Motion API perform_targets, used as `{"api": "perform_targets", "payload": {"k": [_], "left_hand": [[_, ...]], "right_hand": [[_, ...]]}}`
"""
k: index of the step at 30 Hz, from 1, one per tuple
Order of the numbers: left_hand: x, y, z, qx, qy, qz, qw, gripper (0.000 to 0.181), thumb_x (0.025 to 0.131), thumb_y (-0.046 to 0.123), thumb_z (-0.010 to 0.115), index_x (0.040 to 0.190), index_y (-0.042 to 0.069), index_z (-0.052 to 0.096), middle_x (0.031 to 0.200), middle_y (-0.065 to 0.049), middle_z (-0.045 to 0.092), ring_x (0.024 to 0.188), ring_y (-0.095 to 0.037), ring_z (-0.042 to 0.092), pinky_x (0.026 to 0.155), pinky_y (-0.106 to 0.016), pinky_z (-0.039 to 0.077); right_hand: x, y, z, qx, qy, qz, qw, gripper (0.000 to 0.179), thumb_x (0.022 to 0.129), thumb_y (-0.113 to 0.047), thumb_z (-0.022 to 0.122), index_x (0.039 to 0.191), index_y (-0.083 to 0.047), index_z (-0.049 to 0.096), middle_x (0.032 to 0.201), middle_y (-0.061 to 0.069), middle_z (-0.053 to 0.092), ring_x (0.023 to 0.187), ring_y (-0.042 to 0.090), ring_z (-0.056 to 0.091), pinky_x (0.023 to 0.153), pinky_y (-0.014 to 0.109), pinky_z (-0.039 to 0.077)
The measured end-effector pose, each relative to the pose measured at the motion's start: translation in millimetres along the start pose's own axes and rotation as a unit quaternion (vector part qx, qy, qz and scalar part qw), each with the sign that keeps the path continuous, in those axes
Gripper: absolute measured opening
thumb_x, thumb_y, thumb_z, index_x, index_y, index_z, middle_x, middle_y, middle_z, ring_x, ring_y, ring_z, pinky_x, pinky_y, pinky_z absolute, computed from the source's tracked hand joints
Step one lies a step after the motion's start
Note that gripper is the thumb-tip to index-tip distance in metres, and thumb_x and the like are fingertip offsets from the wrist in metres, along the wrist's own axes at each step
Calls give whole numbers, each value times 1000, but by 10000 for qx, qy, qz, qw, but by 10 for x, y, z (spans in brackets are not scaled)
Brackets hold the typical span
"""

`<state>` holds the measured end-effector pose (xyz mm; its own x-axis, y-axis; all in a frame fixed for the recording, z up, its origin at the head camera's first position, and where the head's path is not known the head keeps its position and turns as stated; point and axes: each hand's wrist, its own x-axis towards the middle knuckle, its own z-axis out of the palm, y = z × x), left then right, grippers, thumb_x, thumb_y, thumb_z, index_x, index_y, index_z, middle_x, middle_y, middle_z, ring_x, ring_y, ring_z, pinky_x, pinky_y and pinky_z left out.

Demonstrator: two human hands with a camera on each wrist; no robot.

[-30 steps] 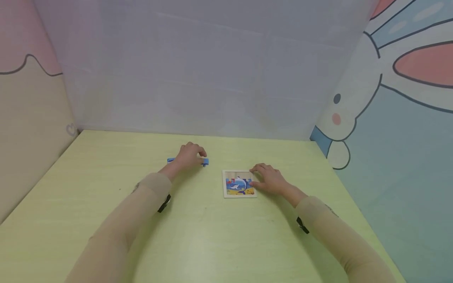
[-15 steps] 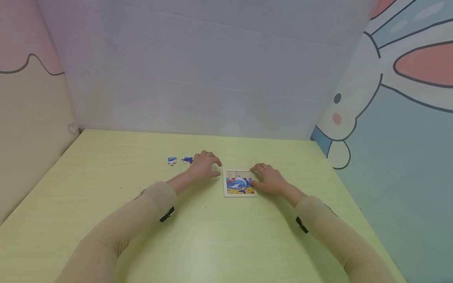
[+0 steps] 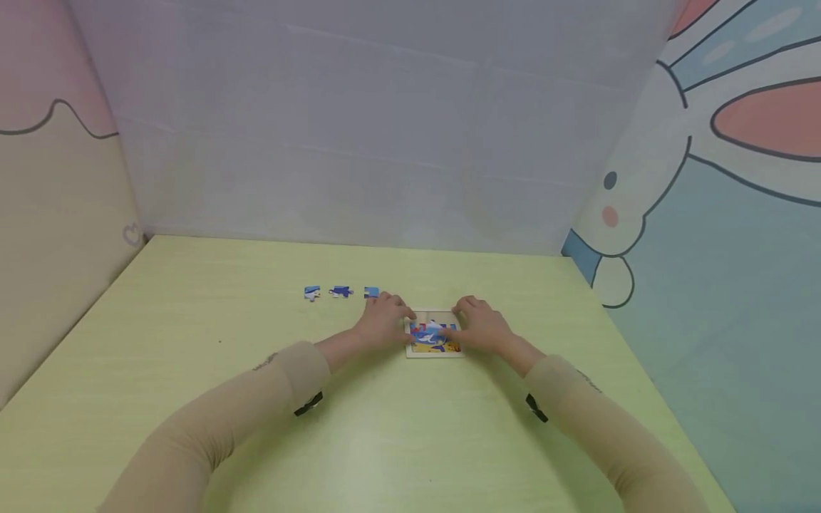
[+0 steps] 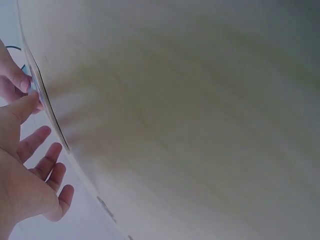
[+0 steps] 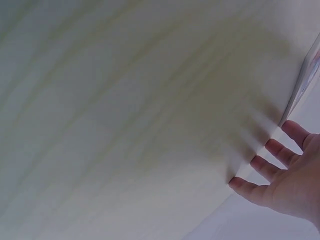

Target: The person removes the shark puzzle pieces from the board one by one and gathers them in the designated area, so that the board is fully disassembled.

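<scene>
A small square jigsaw puzzle in a pale frame [image 3: 431, 355] lies on the table. Its lower part is filled with a dolphin picture [image 3: 426, 338]; bare backing shows along the top. My left hand [image 3: 383, 322] is at the frame's left edge, its thumb and forefinger reaching over the rim. Opposite it, my right hand [image 3: 484, 328] rests at the right edge, thumb over the picture. In the left wrist view the left hand [image 4: 22, 170] has loosely spread fingers, with the thumb against the frame. The right wrist view shows the right hand [image 5: 295, 172] with fingers extended down beside the frame [image 5: 296, 97].
Three loose puzzle pieces lie in a row behind and left of the frame: a left piece [image 3: 311, 292], a dark blue middle piece [image 3: 341, 291] and a light blue piece [image 3: 371, 292] near the left fingers. Walls stand around the yellow-green table [image 3: 359, 442].
My left hand has moved right and toward me, from over the loose pieces to the frame's left edge, uncovering them. The right hand stays at the frame, its thumb reaching slightly farther over the picture.
</scene>
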<state>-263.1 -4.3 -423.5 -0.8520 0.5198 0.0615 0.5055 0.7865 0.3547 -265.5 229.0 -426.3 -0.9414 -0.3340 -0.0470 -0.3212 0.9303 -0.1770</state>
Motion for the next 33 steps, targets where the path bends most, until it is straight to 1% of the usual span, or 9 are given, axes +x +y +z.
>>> {"api": "perform_targets", "payload": {"k": [4, 6, 10, 16, 21, 24, 28, 30, 33], "left_hand": [[-19, 27, 4, 113, -11, 122, 9999, 43, 77, 43, 75, 112, 18, 69, 117, -6, 58, 113, -26, 44, 96, -49, 31], [-16, 30, 10, 153, 1, 136, 9998, 42, 77, 43, 75, 110, 18, 70, 117, -6, 58, 112, -26, 44, 95, -47, 32], [10, 32, 34, 217, 11, 108, 9997, 41, 75, 44, 76, 107, 19, 71, 116, -5, 58, 112, -25, 45, 93, -47, 33], [48, 51, 58, 56, -191, 45, 9998, 39, 76, 42, 77, 106, 18, 70, 117, -5, 57, 112, -27, 44, 94, -53, 33], [52, 52, 56, -19, -222, -64, 9997, 40, 76, 41, 77, 106, 18, 65, 114, -5, 57, 112, -28, 45, 95, -53, 33], [53, 42, 64, -23, -172, -34, 9998, 41, 75, 40, 78, 106, 18, 61, 109, -2, 57, 109, -26, 46, 94, -51, 33], [60, 41, 66, -53, -101, 23, 9999, 41, 74, 38, 79, 104, 18, 59, 99, 2, 58, 104, -23, 47, 91, -46, 33], [65, 42, 61, -115, -83, 31, 9999, 40, 73, 37, 80, 102, 18, 59, 95, 5, 59, 100, -20, 48, 89, -44, 34], [71, 37, 38, -316, -63, 106, 9994, 34, 74, 29, 81, 98, 18, 60, 91, 5, 62, 93, -18, 49, 86, -41, 34]], "right_hand": [[24, -29, 37, -351, -77, 8, 9994, 80, 79, -71, 54, 124, -5, 52, 128, 13, 51, 108, 31, 53, 79, 47, 50], [29, -37, 47, -444, -100, 46, 9990, 81, 79, -72, 53, 125, -5, 51, 131, 13, 49, 110, 31, 52, 80, 47, 50], [22, -52, 51, -511, -83, 130, 9986, 80, 78, -72, 54, 124, -6, 51, 132, 13, 48, 112, 32, 51, 79, 48, 50], [-17, -66, 34, -589, -62, 227, 9980, 77, 77, -71, 57, 120, -7, 52, 130, 13, 49, 109, 30, 52, 75, 47, 50], [-22, -79, 30, -470, -34, 232, 9986, 76, 77, -70, 58, 124, -10, 51, 132, 12, 49, 112, 31, 51, 79, 50, 49], [-21, -86, 20, -348, -9, 212, 9992, 73, 77, -69, 58, 128, -16, 50, 135, 9, 47, 117, 33, 49, 81, 55, 47], [-21, -90, 8, -300, 30, 115, 9995, 70, 79, -66, 59, 131, -21, 49, 138, 7, 46, 121, 35, 46, 83, 59, 44], [-18, -89, 7, -298, 38, 68, 9995, 69, 79, -66, 59, 132, -22, 49, 138, 6, 46, 121, 36, 45, 83, 59, 44], [-9, -86, 8, -312, 36, 42, 9995, 69, 79, -66, 59, 132, -22, 49, 139, 6, 45, 121, 36, 44, 83, 60, 43]]}}
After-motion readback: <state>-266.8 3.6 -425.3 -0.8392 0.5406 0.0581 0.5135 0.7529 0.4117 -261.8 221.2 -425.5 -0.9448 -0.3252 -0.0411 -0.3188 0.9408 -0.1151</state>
